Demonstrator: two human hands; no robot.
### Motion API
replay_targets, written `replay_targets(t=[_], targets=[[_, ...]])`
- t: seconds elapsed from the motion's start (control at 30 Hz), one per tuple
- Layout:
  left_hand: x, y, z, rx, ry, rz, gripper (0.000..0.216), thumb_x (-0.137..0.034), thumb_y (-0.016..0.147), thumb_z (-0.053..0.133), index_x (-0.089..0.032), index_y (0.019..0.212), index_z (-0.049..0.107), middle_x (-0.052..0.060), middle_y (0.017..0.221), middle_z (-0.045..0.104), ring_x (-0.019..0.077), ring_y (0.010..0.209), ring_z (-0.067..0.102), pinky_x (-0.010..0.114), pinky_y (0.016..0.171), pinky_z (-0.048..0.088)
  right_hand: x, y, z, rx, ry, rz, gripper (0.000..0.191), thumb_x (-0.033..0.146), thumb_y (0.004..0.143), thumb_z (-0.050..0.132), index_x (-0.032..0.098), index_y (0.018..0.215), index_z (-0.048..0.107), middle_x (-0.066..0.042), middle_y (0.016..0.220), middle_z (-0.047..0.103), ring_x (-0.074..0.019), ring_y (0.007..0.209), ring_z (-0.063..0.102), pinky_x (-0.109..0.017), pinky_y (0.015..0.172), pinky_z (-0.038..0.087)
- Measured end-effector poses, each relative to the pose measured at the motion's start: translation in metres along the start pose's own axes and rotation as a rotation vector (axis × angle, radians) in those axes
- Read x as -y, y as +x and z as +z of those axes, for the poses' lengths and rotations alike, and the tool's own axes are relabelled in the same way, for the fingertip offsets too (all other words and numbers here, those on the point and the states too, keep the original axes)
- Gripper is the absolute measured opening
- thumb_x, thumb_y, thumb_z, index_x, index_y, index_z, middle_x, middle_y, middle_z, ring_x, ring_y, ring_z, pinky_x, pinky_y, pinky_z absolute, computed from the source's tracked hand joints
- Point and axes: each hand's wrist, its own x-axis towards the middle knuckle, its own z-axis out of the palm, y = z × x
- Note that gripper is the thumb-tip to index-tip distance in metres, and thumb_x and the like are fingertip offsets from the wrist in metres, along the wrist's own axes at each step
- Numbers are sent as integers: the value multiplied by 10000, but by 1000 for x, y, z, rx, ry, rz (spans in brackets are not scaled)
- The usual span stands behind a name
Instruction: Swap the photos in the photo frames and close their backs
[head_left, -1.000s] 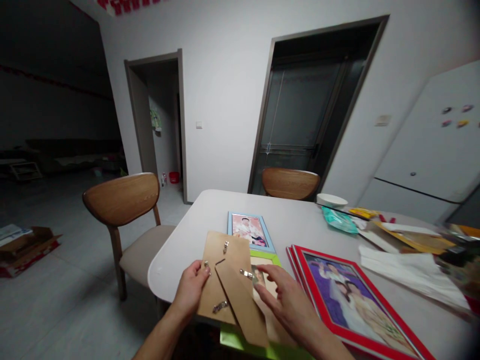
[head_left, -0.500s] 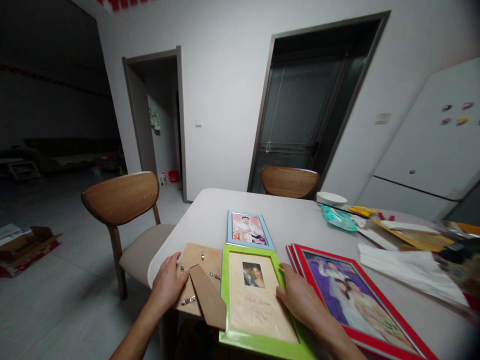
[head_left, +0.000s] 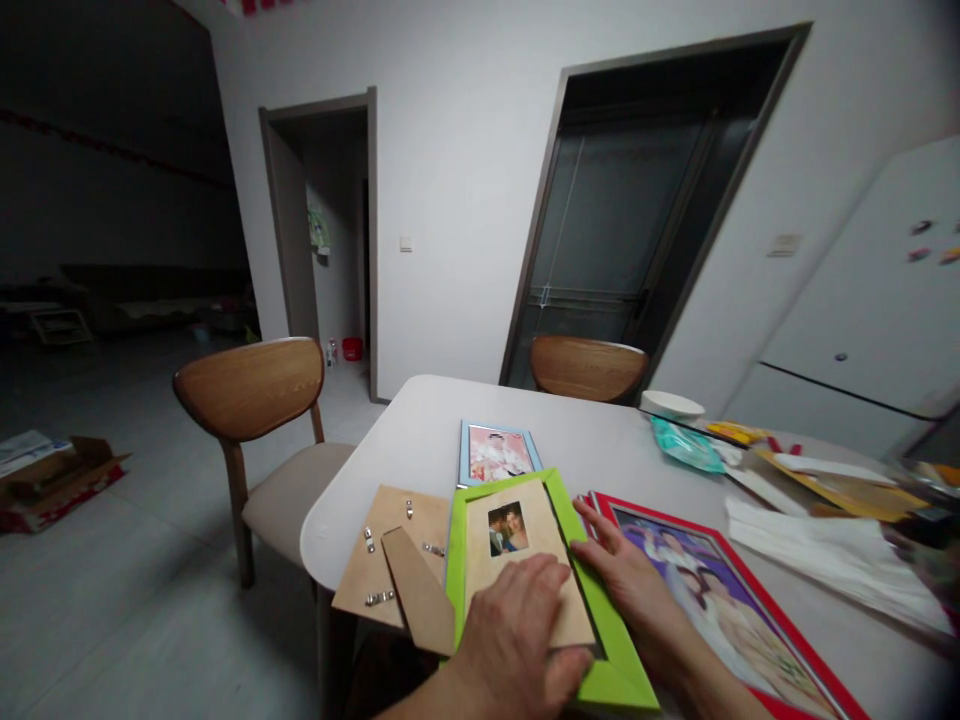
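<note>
In front of me, a green picture frame (head_left: 610, 610) holds a pale insert sheet (head_left: 491, 495) with a small photo (head_left: 508, 528) near its top. My left hand (head_left: 517, 625) lies on the lower part of the sheet, fingers stretched out, covering much of it. Along the frame's right edge, my right hand (head_left: 637, 575) holds the rim between thumb and fingers. To the left, a brown backing board (head_left: 352, 580) with several metal clips and a stand leg (head_left: 420, 595) rests at the table edge. A blue picture frame (head_left: 463, 450) is partly hidden behind the green one.
Red picture frames (head_left: 750, 560) lie stacked at right. Beyond are white paper (head_left: 817, 545), a teal packet (head_left: 684, 446), a white bowl (head_left: 671, 404) and envelopes. Wooden chairs (head_left: 259, 385) (head_left: 589, 370) stand at the table's left and far sides.
My left hand has left the backing board and moved right onto the insert sheet. The green frame has shifted and turned slightly, covering more of the blue frame. My right hand stays at its edge.
</note>
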Motion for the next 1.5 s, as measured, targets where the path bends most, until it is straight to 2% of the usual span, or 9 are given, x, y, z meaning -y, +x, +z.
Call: replay_targets(t=[0.13,0.33,0.47,0.6,0.87,1.07,1.17,1.3,1.5], targets=[[5,-3,-15,-137,13,17,405,-146,743,418,-167,1147,400,74,978,567,196,899,516,317,805,439,-9,10,-11,-36,-325,-68,653,259,684,411,146,1286,184,-29,730,629,-139,507,560,-247,492,420],[33,-26,-49,-470,-152,-376,446,-191,713,423,-160,1155,375,71,975,552,170,838,556,236,655,487,-24,18,-20,-145,-1006,-228,462,189,676,420,90,1125,463,-140,950,611,-217,851,572,-297,741,394],[59,-50,-58,-433,-241,-554,463,-202,683,396,-131,1141,390,84,1119,513,201,977,515,282,794,442,-31,14,-14,-89,-1141,-254,381,174,688,423,92,1049,512,-155,960,610,-228,856,571,-296,728,394],[74,-62,-53,-255,-54,-630,488,-183,645,404,-109,1125,449,88,1141,516,225,1031,479,327,892,362,-35,13,-9,-74,-1208,-237,363,163,703,401,77,1036,515,-169,951,606,-229,864,566,-294,729,389],[62,-57,-53,-8,292,-518,508,-238,665,447,-134,1162,463,97,1138,524,266,1099,396,388,962,237,-41,15,-9,-73,-1236,-251,331,169,725,382,82,1010,526,-160,886,615,-216,801,572,-281,690,383],[68,-60,-48,33,260,-518,584,-331,702,473,-140,1241,353,92,1288,366,267,1214,252,431,1009,99,-42,13,-8,-54,-1274,-278,309,178,732,369,72,948,563,-157,822,612,-223,770,571,-301,690,401],[72,-60,-46,56,304,-522,669,-371,696,492,-96,1269,282,117,1337,251,263,1238,185,434,1010,105,-42,10,-5,-132,-1262,-376,329,196,722,403,69,980,562,-170,965,576,-238,907,528,-326,803,375],[71,-57,-45,15,336,-485,674,-386,695,494,-98,1268,284,107,1349,221,248,1247,159,425,1014,124,-42,4,11,-108,-1015,-424,406,232,733,386,61,1082,505,-164,1073,539,-218,962,512,-323,853,366],[58,-47,-44,137,333,-457,719,-359,650,539,-101,1270,281,108,1346,226,258,1247,154,438,1019,107,-51,12,41,30,-393,-108,559,253,687,416,41,1198,339,-6,592,575,-104,402,482,-231,417,395]])
